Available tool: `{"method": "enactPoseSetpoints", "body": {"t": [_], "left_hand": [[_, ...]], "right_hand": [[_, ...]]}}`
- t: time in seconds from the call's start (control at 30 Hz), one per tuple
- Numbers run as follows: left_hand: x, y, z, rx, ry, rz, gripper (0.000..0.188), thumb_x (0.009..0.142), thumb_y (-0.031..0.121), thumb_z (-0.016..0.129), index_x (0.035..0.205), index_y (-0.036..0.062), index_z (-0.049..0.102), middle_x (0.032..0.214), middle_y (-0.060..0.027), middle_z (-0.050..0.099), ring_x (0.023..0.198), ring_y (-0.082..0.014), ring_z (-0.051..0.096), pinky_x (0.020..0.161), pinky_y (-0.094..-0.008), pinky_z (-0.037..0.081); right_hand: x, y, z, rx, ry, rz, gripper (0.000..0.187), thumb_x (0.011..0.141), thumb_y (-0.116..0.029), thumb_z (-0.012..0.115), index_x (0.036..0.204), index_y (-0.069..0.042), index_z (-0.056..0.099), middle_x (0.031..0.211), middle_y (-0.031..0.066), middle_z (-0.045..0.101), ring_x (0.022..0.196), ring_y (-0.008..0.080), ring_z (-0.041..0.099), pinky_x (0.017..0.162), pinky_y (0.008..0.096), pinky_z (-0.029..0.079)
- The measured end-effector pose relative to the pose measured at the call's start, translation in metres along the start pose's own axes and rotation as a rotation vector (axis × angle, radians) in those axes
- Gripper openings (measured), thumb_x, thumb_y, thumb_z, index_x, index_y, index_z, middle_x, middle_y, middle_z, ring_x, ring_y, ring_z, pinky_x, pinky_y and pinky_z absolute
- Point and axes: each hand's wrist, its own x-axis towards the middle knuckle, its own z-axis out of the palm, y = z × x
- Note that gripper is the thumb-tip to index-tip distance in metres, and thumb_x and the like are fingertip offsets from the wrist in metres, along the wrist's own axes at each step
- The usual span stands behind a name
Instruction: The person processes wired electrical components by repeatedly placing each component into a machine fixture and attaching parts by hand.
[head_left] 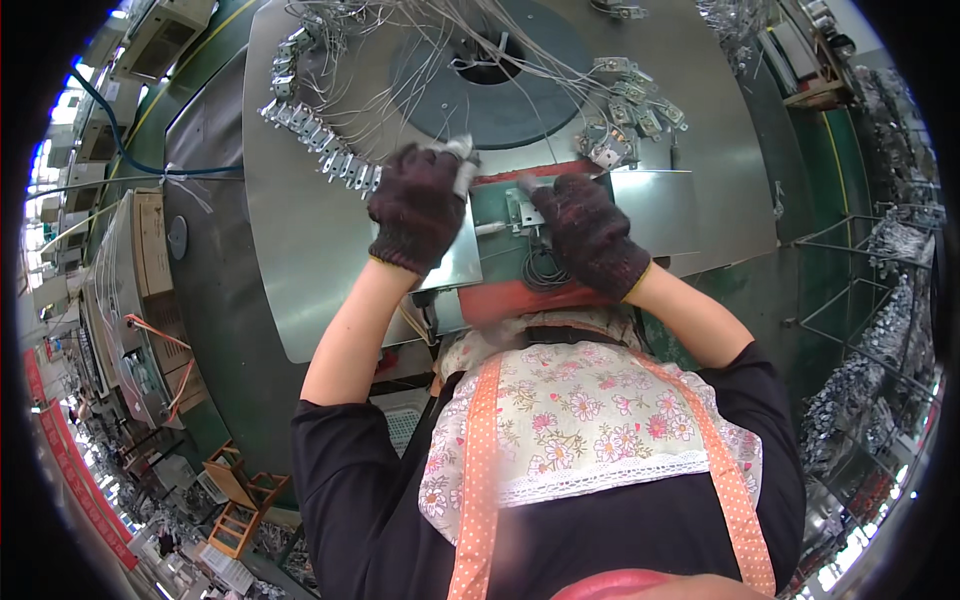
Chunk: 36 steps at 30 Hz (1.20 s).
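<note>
Both my hands wear dark knitted gloves. My left hand is closed, its fingers curled and its white-wrapped fingertips near the left edge of a green work surface; whatever it may hold is too small to make out. On the green surface sits a small silver metal bracket, with a pale rod-like piece to its left. My right hand is closed at the bracket's right side, fingers against it. Below the bracket lies a coiled dark cable.
A curved row of metal brackets with wires lies at the far left. More metal parts are grouped at the far right. Behind stands a grey round turntable with wires across it. Red strips border the green surface.
</note>
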Motion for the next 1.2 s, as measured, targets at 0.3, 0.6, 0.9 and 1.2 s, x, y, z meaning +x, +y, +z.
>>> {"method": "enactPoseSetpoints", "body": {"t": [0.3,0.6,0.9,1.2], "left_hand": [[-0.005,0.072,0.029,0.053,-0.501,0.231,0.035,0.083,0.027,0.068,0.114,0.0104,0.07,0.106,-0.0126,0.072,0.107,-0.0306,0.067,0.109,-0.0464,0.043],[-0.021,0.075,0.032,0.017,-0.335,0.042,0.023,0.079,0.017,0.068,0.1,0.0087,0.07,0.082,-0.0114,0.065,0.081,-0.028,0.066,0.084,-0.0425,0.051],[-0.029,0.063,0.16,0.504,0.095,0.288,0.015,0.091,0.021,0.066,0.081,0.0099,0.061,0.075,-0.0045,0.062,0.065,-0.0174,0.064,0.065,-0.0331,0.056],[-0.009,0.095,0.042,0.144,-0.278,0.134,0.017,0.075,0.022,0.074,0.087,0.0117,0.068,0.082,-0.008,0.075,0.078,-0.0299,0.074,0.068,-0.0438,0.057]], "right_hand": [[-0.011,0.002,-0.021,0.308,-0.071,0.127,0.105,0.073,-0.016,0.082,0.162,-0.007,0.026,0.113,0.0167,0.063,0.106,0.0339,0.06,0.093,0.0446,0.051],[-0.005,0.13,-0.056,0.433,0.13,0.067,0.059,0.078,0.001,0.059,0.138,-0.001,0.057,0.135,0.018,0.062,0.126,0.0352,0.057,0.114,0.0441,0.041],[-0.043,0.271,-0.013,0.642,0.032,0.379,0.057,0.095,-0.02,0.062,0.146,0.004,0.05,0.145,0.0178,0.057,0.135,0.0305,0.05,0.116,0.0381,0.033],[-0.036,0.277,-0.092,0.695,0.103,0.302,0.043,0.099,-0.02,0.061,0.134,0.003,0.058,0.13,0.017,0.062,0.119,0.026,0.057,0.105,0.0381,0.044]]}}
